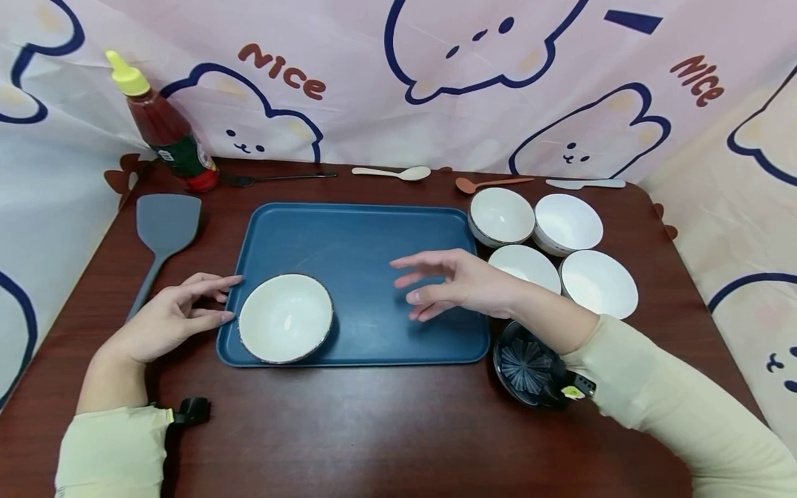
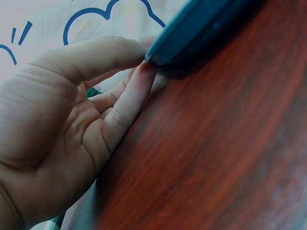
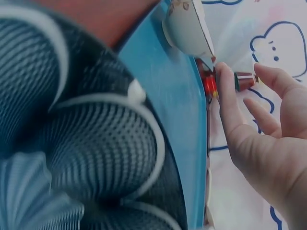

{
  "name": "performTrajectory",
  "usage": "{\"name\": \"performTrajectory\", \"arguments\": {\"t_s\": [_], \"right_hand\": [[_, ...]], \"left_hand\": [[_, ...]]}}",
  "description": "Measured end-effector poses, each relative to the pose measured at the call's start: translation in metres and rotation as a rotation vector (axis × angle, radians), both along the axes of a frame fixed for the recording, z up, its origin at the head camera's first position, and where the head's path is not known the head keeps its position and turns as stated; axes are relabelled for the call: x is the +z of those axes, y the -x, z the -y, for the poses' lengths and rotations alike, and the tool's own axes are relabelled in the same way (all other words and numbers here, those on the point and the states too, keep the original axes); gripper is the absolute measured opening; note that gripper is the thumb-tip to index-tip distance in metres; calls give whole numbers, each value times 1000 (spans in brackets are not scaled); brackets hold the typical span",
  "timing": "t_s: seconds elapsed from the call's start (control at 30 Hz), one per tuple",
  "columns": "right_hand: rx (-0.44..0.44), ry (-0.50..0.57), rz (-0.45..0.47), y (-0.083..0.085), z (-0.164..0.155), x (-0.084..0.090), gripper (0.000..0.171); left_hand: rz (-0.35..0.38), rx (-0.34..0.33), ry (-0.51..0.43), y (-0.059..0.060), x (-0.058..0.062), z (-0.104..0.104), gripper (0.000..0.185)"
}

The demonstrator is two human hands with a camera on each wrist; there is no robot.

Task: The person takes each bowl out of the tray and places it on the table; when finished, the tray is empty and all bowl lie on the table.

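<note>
Pink cloth with cartoon bears hung behind a dark brown wooden tabletop [image 1: 386, 429]. On the tabletop lay a flat blue plastic tray [image 1: 373, 242], and I will tell where everything was from that tray.

One white round bowl with a dark rim [image 1: 286, 317] sat inside the tray, in its near left corner. So one bowl looked done. Four more white bowls [image 1: 554, 252] sat in a bunch just off the tray's right side, and none of them was on the tray yet. I think most of the work was left.

The left hand [image 1: 168, 318] lay on the tabletop at the tray's left edge. Its fingers [image 2: 134, 93] were straight and loose, and the tips touched the tray's edge. They held nothing.

The right hand [image 1: 461, 283] hung over the right part of the tray. Its fingers [image 3: 225, 103] were spread out and loose, and they held nothing. It was near the bunch of bowls but did not touch them.

Just off the tray's near right corner sat a black round dish with ridges [image 1: 529, 366], partly under the right arm.

Far left behind the tray stood a red sauce bottle with a yellow cap [image 1: 165, 128]. A grey spatula [image 1: 163, 232] lay left of the tray. Behind the tray lay a cream spoon [image 1: 398, 172] and a brown spoon [image 1: 486, 184].
</note>
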State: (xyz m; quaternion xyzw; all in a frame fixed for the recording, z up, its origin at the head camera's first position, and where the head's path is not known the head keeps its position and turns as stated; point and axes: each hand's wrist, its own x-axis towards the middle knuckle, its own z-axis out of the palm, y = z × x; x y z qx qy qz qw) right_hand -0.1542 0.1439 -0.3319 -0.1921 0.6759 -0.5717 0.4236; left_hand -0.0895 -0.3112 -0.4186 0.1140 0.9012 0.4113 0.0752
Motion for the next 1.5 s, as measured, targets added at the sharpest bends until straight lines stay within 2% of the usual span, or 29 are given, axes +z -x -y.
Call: {"name": "performTrajectory", "arguments": {"t_s": [0.4, 0.67, 0.87, 1.0, 1.23, 1.5], "right_hand": [[94, 18, -24, 0, 65, -10, 61], [118, 20, 52, -1, 99, -24, 68], [133, 34, 81, -1, 109, -31, 68], [139, 51, 139, -2, 114, -35, 67], [69, 98, 176, -3, 118, -38, 64], [13, 77, 180, -3, 110, -31, 62]], "left_hand": [[-15, -38, 16, 0, 0, 3, 53], [-18, -41, 13, 0, -1, 3, 54], [-14, -38, 17, 0, -1, 3, 54], [-5, -32, 20, 0, 0, 3, 54], [-13, -27, 20, 0, 2, 2, 53], [-23, -41, 2, 0, 1, 2, 54]]}}
